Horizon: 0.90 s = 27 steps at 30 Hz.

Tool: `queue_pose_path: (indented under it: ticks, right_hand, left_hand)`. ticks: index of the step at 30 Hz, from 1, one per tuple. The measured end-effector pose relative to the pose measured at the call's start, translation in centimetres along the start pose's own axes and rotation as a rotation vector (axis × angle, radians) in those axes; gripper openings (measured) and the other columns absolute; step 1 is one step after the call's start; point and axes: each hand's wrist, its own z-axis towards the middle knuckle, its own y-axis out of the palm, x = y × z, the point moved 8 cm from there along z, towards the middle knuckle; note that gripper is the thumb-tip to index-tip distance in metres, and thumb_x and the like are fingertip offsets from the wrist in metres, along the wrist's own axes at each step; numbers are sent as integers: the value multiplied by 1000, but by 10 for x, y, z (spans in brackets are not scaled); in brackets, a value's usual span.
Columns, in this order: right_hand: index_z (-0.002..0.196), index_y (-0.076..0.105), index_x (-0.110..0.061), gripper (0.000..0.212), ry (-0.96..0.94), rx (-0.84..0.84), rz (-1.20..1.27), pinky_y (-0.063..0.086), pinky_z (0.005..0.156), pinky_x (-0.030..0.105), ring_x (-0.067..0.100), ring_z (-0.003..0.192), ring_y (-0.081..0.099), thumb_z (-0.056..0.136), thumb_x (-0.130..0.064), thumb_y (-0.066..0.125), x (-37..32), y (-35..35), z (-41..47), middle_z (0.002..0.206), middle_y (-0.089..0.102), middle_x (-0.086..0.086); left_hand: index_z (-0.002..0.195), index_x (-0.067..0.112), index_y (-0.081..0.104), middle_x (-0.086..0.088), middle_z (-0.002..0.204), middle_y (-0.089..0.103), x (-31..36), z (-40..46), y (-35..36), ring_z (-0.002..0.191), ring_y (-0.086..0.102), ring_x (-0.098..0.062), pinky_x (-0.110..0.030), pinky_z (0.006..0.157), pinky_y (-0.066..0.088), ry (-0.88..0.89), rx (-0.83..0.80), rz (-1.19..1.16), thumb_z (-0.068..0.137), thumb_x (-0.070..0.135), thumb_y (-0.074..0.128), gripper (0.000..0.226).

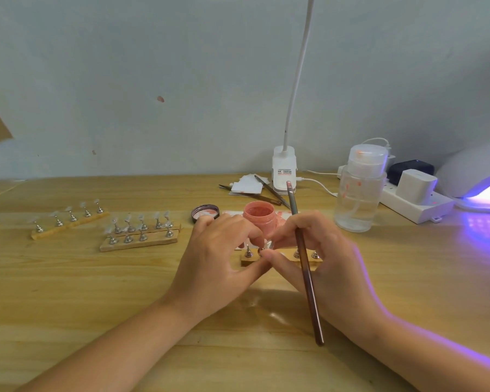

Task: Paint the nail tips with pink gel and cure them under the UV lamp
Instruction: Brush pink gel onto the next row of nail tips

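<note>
Together, both hands (218,258) (320,258) pinch a metal nail stand (260,251), the right holding a brush (303,256); beyond them, an open jar (259,217) holds pink gel.

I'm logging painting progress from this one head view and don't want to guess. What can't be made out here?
- Nail tip between both hands: fingers cover it, so painted or not is unclear.
- Wooden strip: its middle is hidden by the hands.
- UV lamp: cut off by the right edge; inside not visible.
- Clear tips on the left stands: blurred, too small to judge.
- Brush bristles: too small to tell if loaded.
</note>
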Motion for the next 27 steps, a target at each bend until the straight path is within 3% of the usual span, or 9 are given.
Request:
queue_pose_path:
  ticks: [5, 9, 12, 14, 17, 21, 24, 27]
  right_hand:
    - [93, 52, -21, 32, 16, -20, 19, 53, 75, 17, 2, 86, 66, 73, -12, 75, 1, 3, 0, 90, 66, -8]
    - [92, 51, -28, 28, -9, 16, -24, 52, 75, 19, 2, 85, 65, 74, -26, 73, -3, 0, 2, 89, 65, -12]
    - [91, 53, -31, 17, 31, 73, -23, 49, 73, 15, 1, 82, 64, 81, -36, 67, -2, -5, 3, 88, 66, -14]
    - [91, 55, -32, 5, 63, 113, 13, 49, 70, 16, 4, 77, 65, 90, -36, 51, 0, -11, 6, 84, 67, -14]
    - [94, 59, -30, 28, 77, 149, 69, 49, 64, 15, 6, 63, 62, 92, -41, 33, 1, -22, 13, 70, 67, -7]
    - [95, 64, -33, 41, 241, 218, 173, 37, 49, 8, 5, 40, 43, 85, -51, 28, 14, -34, 31, 45, 52, 0]
    - [81, 69, -33, 40, 311, 222, 149, 31, 49, 13, 3, 43, 36, 85, -51, 33, 25, -36, 52, 45, 37, -2]
    - [72, 71, -26, 37, 368, 138, 33, 35, 57, 19, -1, 47, 44, 92, -43, 44, 43, -31, 71, 46, 48, -11]
  left_hand:
    - [75, 13, 61, 17, 76, 51, -2, 0, -1, 73, 35, 8, -23, 73, 30, 10, 29, -5, 77, 36, 59, 23]
    - [72, 15, 64, 12, 74, 63, -5, -1, -3, 68, 47, 2, -26, 75, 32, -12, 54, -72, 76, 31, 63, 16]
    - [72, 17, 68, 15, 82, 64, -12, 1, -6, 73, 55, -1, -25, 78, 34, -74, 82, -134, 72, 30, 71, 13]
    - [74, 18, 70, 16, 83, 62, -18, 2, -7, 73, 55, -1, -22, 77, 39, -130, 95, -201, 70, 24, 74, 9]
    - [77, 20, 68, 12, 79, 61, -25, 2, -6, 69, 54, 4, -10, 69, 42, -204, 102, -373, 68, 17, 69, 10]
    - [81, 24, 68, 11, 77, 63, -34, 1, -3, 73, 57, 4, -8, 68, 43, -298, 103, -466, 67, 19, 67, 15]
    - [80, 24, 69, 12, 77, 65, -40, 0, -1, 74, 58, 3, -11, 68, 45, -345, 94, -492, 68, 19, 68, 13]
    - [78, 25, 69, 13, 75, 66, -43, -1, 0, 74, 59, 3, -13, 69, 45, -368, 89, -513, 69, 18, 68, 11]
